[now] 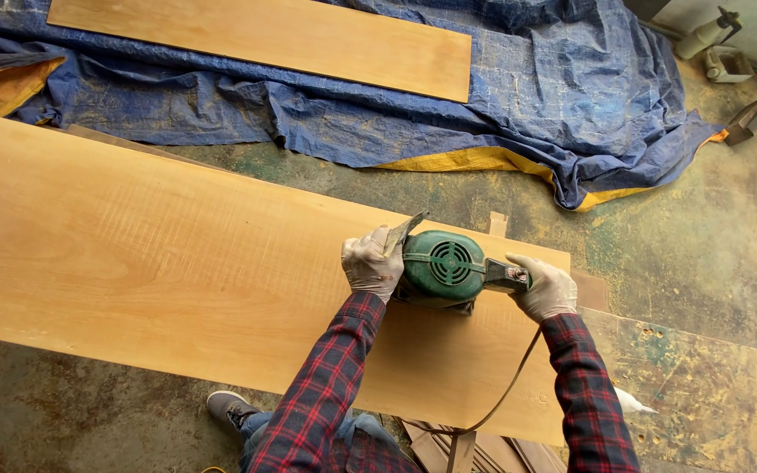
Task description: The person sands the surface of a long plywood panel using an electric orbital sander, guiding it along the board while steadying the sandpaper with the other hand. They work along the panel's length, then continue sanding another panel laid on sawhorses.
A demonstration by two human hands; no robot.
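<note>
Head view: both hands [457,276] gripping sander [442,265]

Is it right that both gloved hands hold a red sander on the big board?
No. The sander is green, not red, as the head view shows. Both gloved hands, left and right, hold it on the big board.

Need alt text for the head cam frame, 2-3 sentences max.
Seen from above, a person in a plaid shirt and work gloves holds a green electric sander on a long wooden board, left hand at its front and right hand on its rear handle. Its cord trails back toward the person. A second board lies on a blue tarp beyond.
</note>
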